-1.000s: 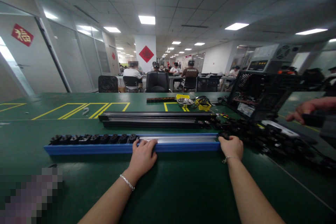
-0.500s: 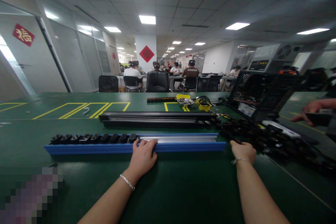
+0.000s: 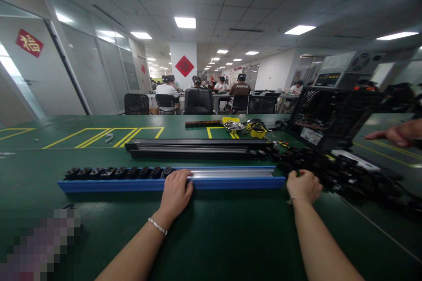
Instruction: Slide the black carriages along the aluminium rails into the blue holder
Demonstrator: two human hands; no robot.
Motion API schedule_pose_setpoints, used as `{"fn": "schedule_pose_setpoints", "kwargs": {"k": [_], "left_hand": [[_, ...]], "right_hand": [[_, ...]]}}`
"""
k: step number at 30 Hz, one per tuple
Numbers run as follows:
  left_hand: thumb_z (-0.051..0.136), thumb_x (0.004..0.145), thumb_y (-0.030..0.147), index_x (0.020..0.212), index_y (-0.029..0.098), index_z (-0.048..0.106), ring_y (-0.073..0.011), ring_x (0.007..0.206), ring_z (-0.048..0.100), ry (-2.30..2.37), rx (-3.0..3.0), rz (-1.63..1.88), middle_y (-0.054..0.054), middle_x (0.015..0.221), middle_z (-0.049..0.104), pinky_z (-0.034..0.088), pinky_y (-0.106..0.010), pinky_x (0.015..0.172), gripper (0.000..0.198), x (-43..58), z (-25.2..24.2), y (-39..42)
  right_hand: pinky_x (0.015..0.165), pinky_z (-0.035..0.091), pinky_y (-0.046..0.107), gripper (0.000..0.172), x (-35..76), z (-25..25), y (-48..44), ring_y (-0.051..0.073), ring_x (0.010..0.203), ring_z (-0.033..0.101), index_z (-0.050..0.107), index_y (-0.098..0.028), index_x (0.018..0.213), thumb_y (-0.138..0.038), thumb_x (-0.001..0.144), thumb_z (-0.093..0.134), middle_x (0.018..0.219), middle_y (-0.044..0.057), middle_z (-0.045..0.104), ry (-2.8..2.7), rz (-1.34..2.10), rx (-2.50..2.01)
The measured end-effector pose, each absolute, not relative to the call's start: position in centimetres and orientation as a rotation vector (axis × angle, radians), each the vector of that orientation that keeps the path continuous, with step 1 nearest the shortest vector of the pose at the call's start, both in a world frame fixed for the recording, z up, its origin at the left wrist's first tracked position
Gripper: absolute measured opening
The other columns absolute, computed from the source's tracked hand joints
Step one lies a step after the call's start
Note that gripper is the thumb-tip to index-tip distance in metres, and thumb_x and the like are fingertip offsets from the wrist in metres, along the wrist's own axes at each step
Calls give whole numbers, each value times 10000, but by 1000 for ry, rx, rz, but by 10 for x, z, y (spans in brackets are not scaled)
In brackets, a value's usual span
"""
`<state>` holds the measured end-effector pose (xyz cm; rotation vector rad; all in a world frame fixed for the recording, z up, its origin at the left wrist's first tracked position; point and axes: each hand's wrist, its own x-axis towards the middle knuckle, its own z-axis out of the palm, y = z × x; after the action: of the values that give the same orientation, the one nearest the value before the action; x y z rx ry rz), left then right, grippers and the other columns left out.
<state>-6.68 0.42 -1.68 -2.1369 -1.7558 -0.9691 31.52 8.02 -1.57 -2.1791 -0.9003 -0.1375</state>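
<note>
Blue channel (image 3: 237,183): it lies flat on the green table (image 3: 231,237), and from my remote seat I see its long axis running left to right across my view, in front of the person.
Black parts in the channel (image 3: 121,173): a close row of them fills the left stretch, ending beside the left hand (image 3: 178,189).
Metal strip (image 3: 227,174): I see it bare inside the channel, from the left hand nearly to the right end.
Left hand: on the channel near its middle, touching it, fingers bent over the near wall – I cannot tell whether they grip the wall or a part hidden beneath.
Right hand (image 3: 305,185): just beyond the channel's right end, apart from it, fingers curled – the view does not show me whether anything is pinched between them.
Key relation: from the right fingers the channel reaches away leftward, its right end close by and its bare stretch lying between the two hands; the right hand is the nearer one to the loose black pile (image 3: 354,184), which spreads to its right and behind.
Dark rails (image 3: 191,154): behind the channel, roughly parallel to it.
Co-worker's hand (image 3: 400,135): at the far right, well apart from both.
</note>
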Motion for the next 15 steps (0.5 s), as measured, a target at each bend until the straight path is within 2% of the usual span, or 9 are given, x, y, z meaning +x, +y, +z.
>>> {"fn": "schedule_pose_setpoints", "kwargs": {"k": [3,7,15], "left_hand": [[387,858,287,916,197,577,-229,965,508,-1892,-1845,-954,-76,1001,613,348,-380,883,218,-74,-9,4],[386,851,329,809,203,586,-248,939,492,-2067,-1567,-884,-80,966,593,332,-398,861,241,-89,1,5],[404,799,448,865,164,598,-299,1026,450,-2239,-1355,-691,-130,1072,543,323,-425,867,350,-103,3,10]], "right_hand": [[778,364,363,303,297,-10,79,255,882,483,603,-161,886,-317,812,353,900,138,583,-1213,-239,-1981],[739,341,327,255,262,-10,77,225,820,470,571,-191,789,-322,838,357,848,98,590,-1548,-294,-1765],[717,346,297,205,235,-15,78,188,807,509,523,-212,714,-292,843,385,793,43,594,-1887,-107,-1645]]}}
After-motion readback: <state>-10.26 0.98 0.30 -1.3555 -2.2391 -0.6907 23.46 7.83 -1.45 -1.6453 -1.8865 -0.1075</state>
